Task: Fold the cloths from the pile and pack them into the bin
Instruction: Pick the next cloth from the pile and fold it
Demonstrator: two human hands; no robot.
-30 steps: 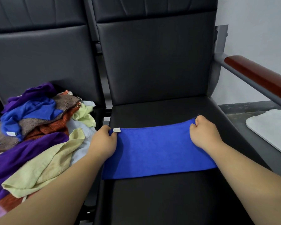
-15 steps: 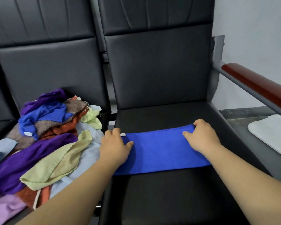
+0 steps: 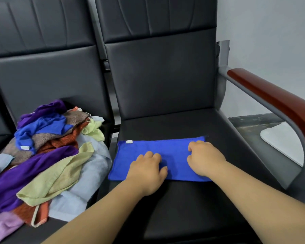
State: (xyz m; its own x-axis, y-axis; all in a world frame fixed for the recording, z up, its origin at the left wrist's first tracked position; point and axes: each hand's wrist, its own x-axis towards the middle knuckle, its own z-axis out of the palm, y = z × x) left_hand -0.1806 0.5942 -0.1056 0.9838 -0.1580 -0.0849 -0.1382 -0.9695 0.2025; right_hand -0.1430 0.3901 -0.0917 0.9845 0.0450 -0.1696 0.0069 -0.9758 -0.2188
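Note:
A blue cloth [image 3: 173,150], folded into a long strip with a white tag at its far left corner, lies flat on the black seat [image 3: 183,199]. My left hand [image 3: 146,171] rests palm down on the middle of the strip. My right hand [image 3: 205,160] presses on its right part, fingers bent loosely against the fabric. A pile of loose cloths [image 3: 42,155] in purple, blue, brown, orange, pale green and light blue covers the neighbouring seat to the left. No bin shows in this view.
The seat back [image 3: 162,76] rises behind the cloth. A metal armrest with a red-brown wooden top [image 3: 275,101] bounds the seat on the right. Beyond it, a white flat board [image 3: 282,143] lies on a dark floor.
Both hands let go of the strip's far corners and slid inward along the blue cloth. They now lie on its middle and right part. The view tilted slightly.

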